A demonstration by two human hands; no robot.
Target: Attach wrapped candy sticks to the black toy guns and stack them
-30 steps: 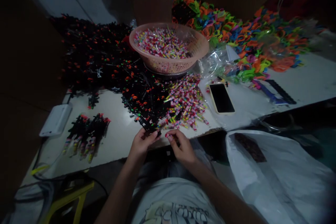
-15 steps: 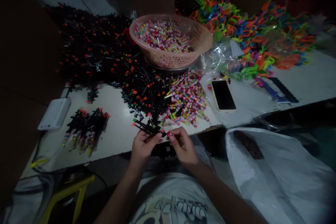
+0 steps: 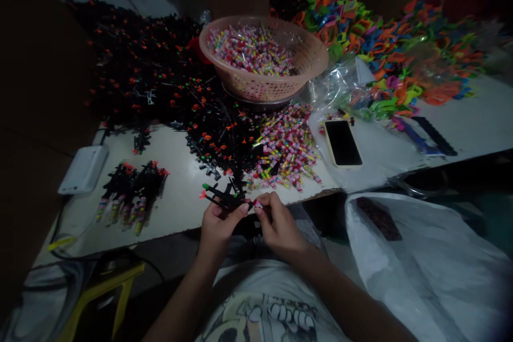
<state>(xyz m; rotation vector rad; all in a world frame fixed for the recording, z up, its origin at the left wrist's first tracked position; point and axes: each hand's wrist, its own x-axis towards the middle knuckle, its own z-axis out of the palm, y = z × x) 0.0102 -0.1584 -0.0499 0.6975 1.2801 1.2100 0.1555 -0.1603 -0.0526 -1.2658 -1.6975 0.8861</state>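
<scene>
My left hand is closed on a small black toy gun with a green tip and an orange-red tip pointing left. In a pinch, my right hand holds a small candy tube with a pink-red end against the toy gun's right end. The fingers hide most of the tube. Just beyond the hands lies a pile of similar candy tubes, beside a dark heap of black toy guns. On the left, several toy guns with tubes on their ends lie in a row.
A pink basket full of candy tubes stands behind the piles. Farther right are a phone, clear plastic bags and a heap of bright plastic pieces. A white box sits left; a white sack is below right.
The toy gun has turned a little in my left hand, so more of its side shows. My right hand has brought the candy tube slightly closer to the gun's end.
</scene>
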